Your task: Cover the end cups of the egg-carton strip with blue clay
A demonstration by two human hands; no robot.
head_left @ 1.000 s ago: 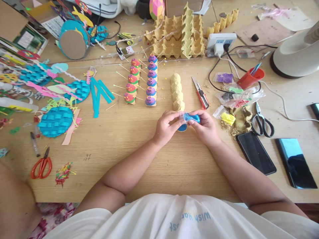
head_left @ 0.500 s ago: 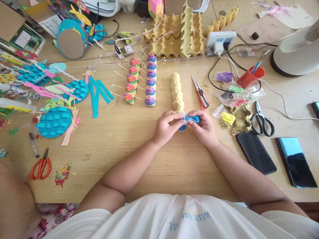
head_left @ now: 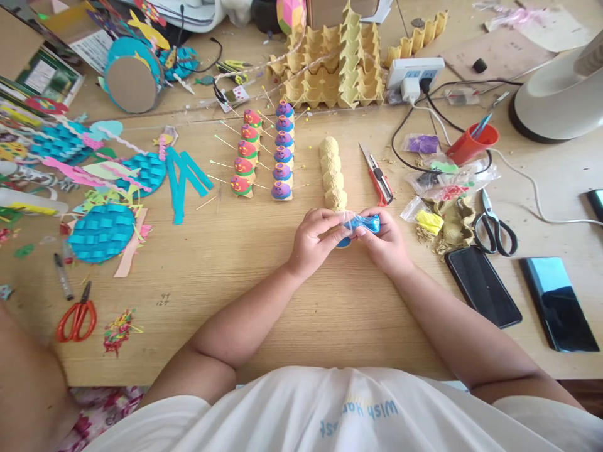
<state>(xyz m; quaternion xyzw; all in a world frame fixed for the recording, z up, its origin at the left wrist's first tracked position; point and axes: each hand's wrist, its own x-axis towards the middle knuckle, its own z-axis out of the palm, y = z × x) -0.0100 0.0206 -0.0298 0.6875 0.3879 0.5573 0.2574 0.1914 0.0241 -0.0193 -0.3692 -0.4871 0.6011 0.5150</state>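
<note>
Both hands meet at the middle of the wooden table (head_left: 264, 301). My left hand (head_left: 315, 242) and my right hand (head_left: 384, 242) pinch a small clear plastic bag of blue clay (head_left: 362, 223) between their fingertips. Under the bag stands a small cup-shaped piece with a blue top (head_left: 343, 242), partly hidden by my fingers. Just beyond my hands lies a plain strip of egg-carton cups (head_left: 331, 172). Left of it stand two decorated strips, one purple and blue (head_left: 282, 154), one red and green (head_left: 245, 154), with pins stuck in them.
A red utility knife (head_left: 379, 179) lies right of the plain strip. Clay bags (head_left: 431, 223), black scissors (head_left: 494, 229) and two phones (head_left: 483, 285) sit at right. Blue woven paper discs (head_left: 101, 229), orange scissors (head_left: 78, 317) and a marker (head_left: 63, 276) lie left. Egg trays (head_left: 334, 75) stand behind.
My hands keep working the bag of blue clay at the same spot; only the fingers shift slightly. The view has drifted a little.
</note>
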